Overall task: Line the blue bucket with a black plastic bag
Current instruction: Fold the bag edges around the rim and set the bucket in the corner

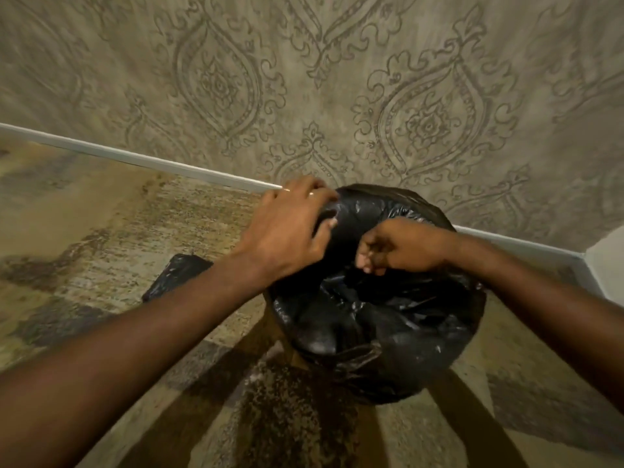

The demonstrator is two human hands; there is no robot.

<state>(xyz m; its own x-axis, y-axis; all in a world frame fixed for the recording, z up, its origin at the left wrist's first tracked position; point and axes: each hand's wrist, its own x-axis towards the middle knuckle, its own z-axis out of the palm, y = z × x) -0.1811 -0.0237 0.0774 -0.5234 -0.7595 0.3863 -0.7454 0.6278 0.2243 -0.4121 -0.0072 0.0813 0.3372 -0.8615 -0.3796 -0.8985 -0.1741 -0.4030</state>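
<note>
A glossy black plastic bag (pixel 381 319) is draped over a round container on the floor by the wall and covers it all round, so none of the blue bucket shows. My left hand (pixel 290 228) grips the bag's edge at the far left of the rim, fingers curled over the plastic. My right hand (pixel 398 246) is closed in a fist over the middle of the opening, pinching a fold of the bag. The plastic sags inward, crumpled, in the middle.
A second piece of black plastic (pixel 175 275) lies flat on the mottled floor to the left, partly under my left forearm. A patterned wall (pixel 337 79) with a white skirting board (pixel 169 163) runs right behind the container. A corner juts at the right.
</note>
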